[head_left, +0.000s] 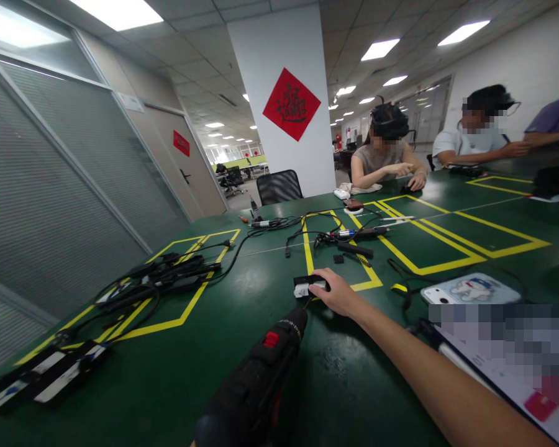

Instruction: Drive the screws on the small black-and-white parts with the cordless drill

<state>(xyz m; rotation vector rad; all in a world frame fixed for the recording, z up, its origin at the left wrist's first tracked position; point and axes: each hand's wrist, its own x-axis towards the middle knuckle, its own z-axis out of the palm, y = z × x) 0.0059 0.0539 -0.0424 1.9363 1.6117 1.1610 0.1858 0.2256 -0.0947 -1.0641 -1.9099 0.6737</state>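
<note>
A black cordless drill [261, 366] with a red switch slants up from the bottom edge, its bit pointing at a small black box-like part with a white face [302, 290]. My right hand [336, 294] is closed on that part, thumb and fingers gripping its right end at the table. Whether the bit touches the part I cannot tell. Only a sliver of my left hand [193, 444] shows at the bottom edge, behind the drill; its fingers are hidden, but the drill is held up from there. Just beyond the part lies a small black grid-like piece [338, 259].
Tangled black cables and adapters [168, 276] cover the left side. Pen-shaped electric tools [354, 234] with cords lie beyond my right hand. A phone [470, 289] and a screen [507, 366] are at right. Yellow tape marks the green table [242, 298]. Other people sit across it.
</note>
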